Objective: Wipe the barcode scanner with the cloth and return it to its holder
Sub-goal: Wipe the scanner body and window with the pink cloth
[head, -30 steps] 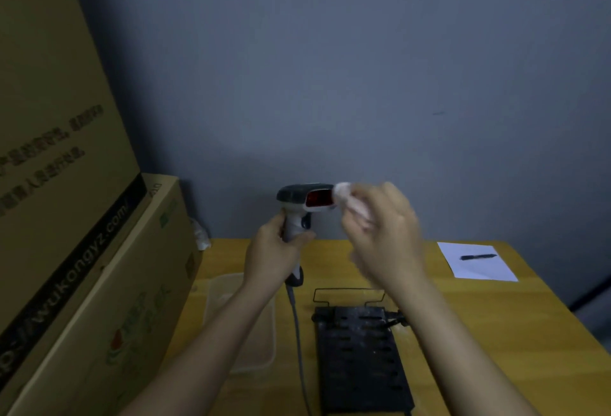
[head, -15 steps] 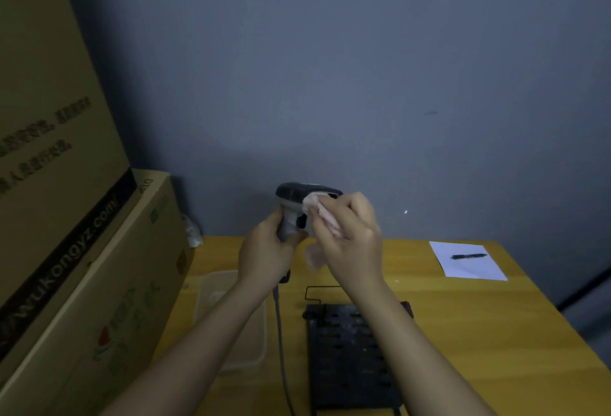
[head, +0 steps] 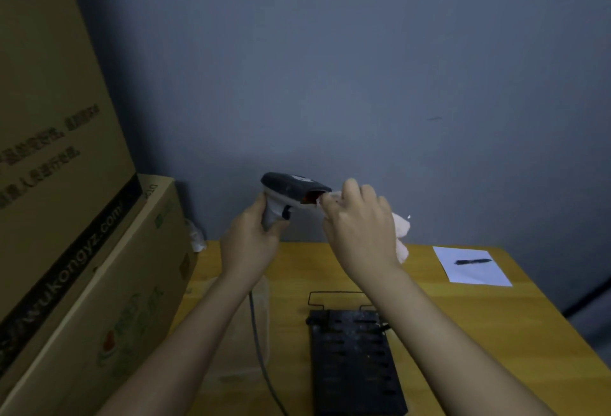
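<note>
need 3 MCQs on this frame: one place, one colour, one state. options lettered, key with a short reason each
1. Where does the pen lie?
A. on the white paper sheet
B. inside the cardboard box
C. on the black holder

2. What colour is the cloth?
A. dark blue
B. pale pink
C. green

3. What is the state of the barcode scanner?
A. seated in its holder
B. lying flat on the table
C. held up in the air

Key: 1 A, the pen rests on the sheet at the table's far right. 2 B, the cloth bunched in the right hand looks pale pink. 3 C, the left hand grips its handle above the table while the black holder sits bare.
</note>
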